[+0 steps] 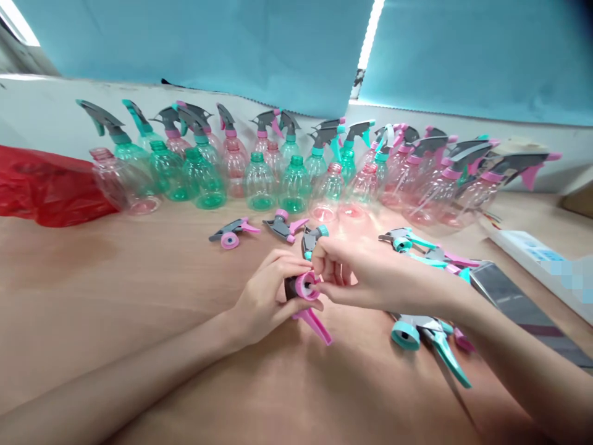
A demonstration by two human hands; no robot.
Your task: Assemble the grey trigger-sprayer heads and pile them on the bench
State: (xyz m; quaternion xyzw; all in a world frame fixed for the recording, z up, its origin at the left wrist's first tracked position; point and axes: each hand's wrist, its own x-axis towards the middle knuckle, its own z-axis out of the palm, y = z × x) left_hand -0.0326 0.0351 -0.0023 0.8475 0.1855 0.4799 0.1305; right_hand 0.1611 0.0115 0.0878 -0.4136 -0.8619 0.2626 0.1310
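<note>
1. Two bare hands meet over the table (pixel 176 296). The left hand (pixel 262 296) grasps a pink-collared spray head (pixel 291 288), mouth toward the viewer, trigger (pixel 317 326) extending below it. A good grip presses firmly on the grey body, clear of the trigger; most of that body is hidden by fingers.
2. The right hand (pixel 343 271) curls at the collar (pixel 306 298), thumb touching or very near its mouth. I cannot tell whether this grip pinches anything small. Square, gentle pressure would probably serve best. The hand partly hides a teal-collared spray head (pixel 315 235).
3. The right forearm (pixel 430 293) covers parts of the loose spray heads (pixel 406 334), so their number is unclear.
4. Farthest right, a white package (pixel 537 256) is cut off by the frame, its markings unreadable.
</note>
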